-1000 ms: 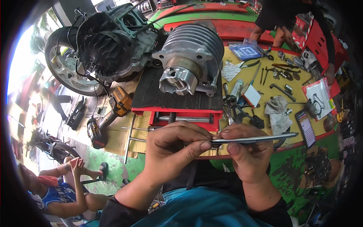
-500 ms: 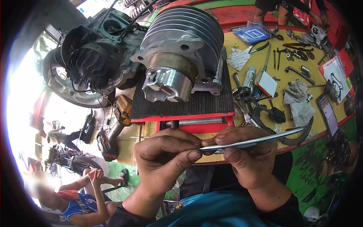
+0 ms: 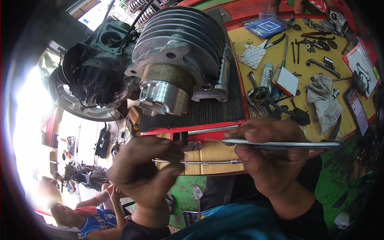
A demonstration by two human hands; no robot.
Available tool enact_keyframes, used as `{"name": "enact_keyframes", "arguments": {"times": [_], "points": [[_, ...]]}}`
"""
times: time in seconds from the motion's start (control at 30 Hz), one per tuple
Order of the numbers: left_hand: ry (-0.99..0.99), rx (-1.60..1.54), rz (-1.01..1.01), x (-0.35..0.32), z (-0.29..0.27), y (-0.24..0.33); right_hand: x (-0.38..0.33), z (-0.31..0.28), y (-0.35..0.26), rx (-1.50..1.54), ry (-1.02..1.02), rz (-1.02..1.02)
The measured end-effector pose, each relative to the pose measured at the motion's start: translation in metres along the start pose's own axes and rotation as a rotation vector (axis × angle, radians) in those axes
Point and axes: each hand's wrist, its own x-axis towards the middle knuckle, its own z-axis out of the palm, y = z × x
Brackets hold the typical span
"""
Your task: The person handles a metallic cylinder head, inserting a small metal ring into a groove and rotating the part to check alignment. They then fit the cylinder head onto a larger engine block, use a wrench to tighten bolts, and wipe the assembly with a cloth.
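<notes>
Right hand (image 3: 272, 156) pinches a long flat metal strip (image 3: 280, 145), thumb under and fingers over, near its left end. The strip runs level to the right, in front of the red near edge of the table (image 3: 316, 132) and just below the finned cylinder (image 3: 180, 60) lying on the ribbed black mat (image 3: 224, 108).

Left hand (image 3: 146, 172) is curled, fingertips drawn together just beside the strip's left tip; contact with it cannot be told, the hand being blurred.

Judgement: strip looks thin, stiff along its length but springy, light, smooth and probably slippery. The long free end would wag if held at one end only. Best held flat-face between thumb and fingers, nearer mid-length or with both hands. Edges may be sharp.
</notes>
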Motion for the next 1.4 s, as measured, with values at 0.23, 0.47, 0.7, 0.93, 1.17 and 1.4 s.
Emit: {"name": "enact_keyframes", "arguments": {"times": [0.23,0.47,0.7,0.93,1.17,1.4], "points": [[-0.069,0.457,0.417,0.073,-0.025,-0.016,0.024,0.001,0.017,-0.143,0.02,-0.226],[-0.064,0.208,0.12,0.073,-0.01,-0.021,0.053,0.019,-0.003,-0.053,-0.03,-0.229],[-0.033,-0.17,-0.068,0.065,-0.001,-0.028,0.085,0.022,-0.022,-0.42,-0.285,-0.326],[-0.046,-0.386,-0.118,0.069,-0.009,-0.037,0.098,0.028,-0.022,-0.554,-0.382,-0.394],[-0.06,-0.405,-0.085,0.074,-0.012,-0.041,0.101,0.032,-0.025,-0.657,-0.409,-0.394],[-0.015,-0.497,-0.102,0.082,-0.013,-0.042,0.1,0.029,-0.022,-0.77,-0.501,-0.561]]}}
